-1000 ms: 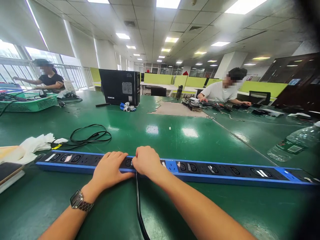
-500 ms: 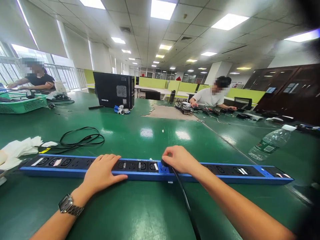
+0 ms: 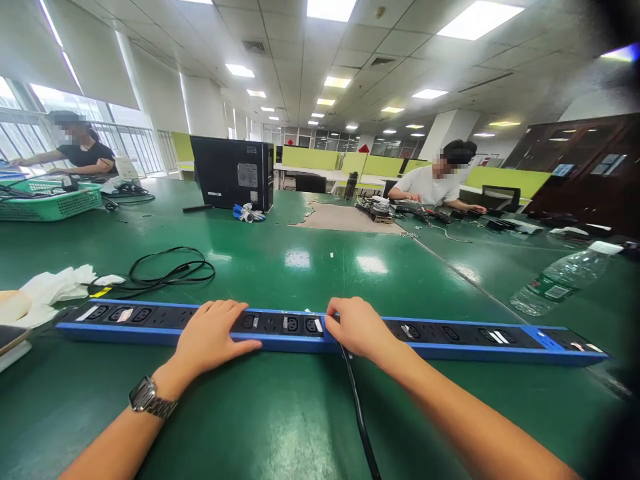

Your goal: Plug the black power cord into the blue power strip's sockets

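A long blue power strip (image 3: 295,343) with black socket faces lies across the green table. My left hand (image 3: 209,337) lies over its left half, fingers across the top toward the far edge and thumb stretched along the near side. That hand grips the strip. Right of its middle, my right hand (image 3: 357,327) is closed on the plug of a thick black cable, down at the strip. The plug itself is hidden under my fingers, so how deep it sits cannot be seen. From beneath that hand, the black cable (image 3: 358,407) runs toward me.
A thin coiled cable (image 3: 173,273) and crumpled white tissue (image 3: 65,285) lie behind the strip's left end. A water bottle (image 3: 565,280) lies at the right. Farther back stand a computer case (image 3: 233,175) and a green basket (image 3: 65,203). Two people sit across the table.
My right hand has lowered onto the strip and now covers the plug, whose black top showed before. My left hand keeps its place on the strip. The whole view has shifted slightly.
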{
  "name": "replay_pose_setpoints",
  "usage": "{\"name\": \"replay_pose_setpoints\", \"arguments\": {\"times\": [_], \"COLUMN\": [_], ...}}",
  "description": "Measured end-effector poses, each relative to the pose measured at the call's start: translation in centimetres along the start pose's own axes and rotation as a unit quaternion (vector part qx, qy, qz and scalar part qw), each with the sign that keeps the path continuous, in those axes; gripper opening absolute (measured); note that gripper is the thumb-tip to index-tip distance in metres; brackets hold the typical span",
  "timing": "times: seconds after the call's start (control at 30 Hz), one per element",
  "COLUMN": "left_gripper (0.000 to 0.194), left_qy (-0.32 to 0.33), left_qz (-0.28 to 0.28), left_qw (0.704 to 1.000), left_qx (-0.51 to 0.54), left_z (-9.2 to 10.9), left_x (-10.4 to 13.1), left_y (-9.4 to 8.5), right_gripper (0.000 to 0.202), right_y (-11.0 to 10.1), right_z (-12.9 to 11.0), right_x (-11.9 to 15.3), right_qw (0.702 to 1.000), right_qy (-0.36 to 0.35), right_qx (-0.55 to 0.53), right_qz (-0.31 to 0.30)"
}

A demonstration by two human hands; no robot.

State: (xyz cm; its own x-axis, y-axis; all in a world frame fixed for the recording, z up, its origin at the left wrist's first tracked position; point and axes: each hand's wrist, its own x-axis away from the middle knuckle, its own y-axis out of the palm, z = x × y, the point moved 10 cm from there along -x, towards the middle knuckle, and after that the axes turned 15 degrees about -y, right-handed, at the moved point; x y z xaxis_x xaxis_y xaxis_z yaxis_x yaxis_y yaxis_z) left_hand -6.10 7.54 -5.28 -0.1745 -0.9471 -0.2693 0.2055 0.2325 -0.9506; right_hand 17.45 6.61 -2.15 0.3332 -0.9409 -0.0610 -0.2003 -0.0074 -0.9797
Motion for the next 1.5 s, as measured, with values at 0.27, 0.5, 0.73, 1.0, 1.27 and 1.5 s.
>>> {"name": "replay_pose_setpoints", "arguments": {"times": [0.27,0.5,0.73,1.0,1.27,1.5], "left_gripper": [0.074,0.074,0.076,0.074,0.073,0.072], "left_qy": [-0.001,0.002,-0.001,-0.003,0.008,-0.002], "left_qz": [0.006,0.017,0.011,0.007,0.018,0.018], "left_qw": [1.000,1.000,1.000,1.000,1.000,1.000], "left_qx": [0.002,0.009,0.001,0.000,0.005,0.008], "left_z": [-0.1,0.0,0.0,0.0,0.0,-0.2], "left_x": [0.0,0.0,0.0,-0.1,0.2,0.2], "left_y": [-0.1,-0.2,-0.2,-0.2,-0.2,-0.2], "right_gripper": [0.027,0.027,0.029,0.032,0.030,0.023], "right_y": [-12.2,-6.9,-3.9,-2.1,-7.7,-7.8], "right_z": [1.6,8.9,10.7,10.9,8.6,-5.7], "right_x": [2.0,5.6,5.7,6.8,6.3,0.3], "right_qw": [0.982,0.998,0.998,0.998,0.991,0.985], "right_qy": [-0.037,-0.017,-0.005,0.017,0.032,-0.084], "right_qx": [-0.063,-0.056,-0.056,-0.024,-0.016,-0.114], "right_qz": [0.173,0.038,0.037,0.062,0.127,0.095]}}
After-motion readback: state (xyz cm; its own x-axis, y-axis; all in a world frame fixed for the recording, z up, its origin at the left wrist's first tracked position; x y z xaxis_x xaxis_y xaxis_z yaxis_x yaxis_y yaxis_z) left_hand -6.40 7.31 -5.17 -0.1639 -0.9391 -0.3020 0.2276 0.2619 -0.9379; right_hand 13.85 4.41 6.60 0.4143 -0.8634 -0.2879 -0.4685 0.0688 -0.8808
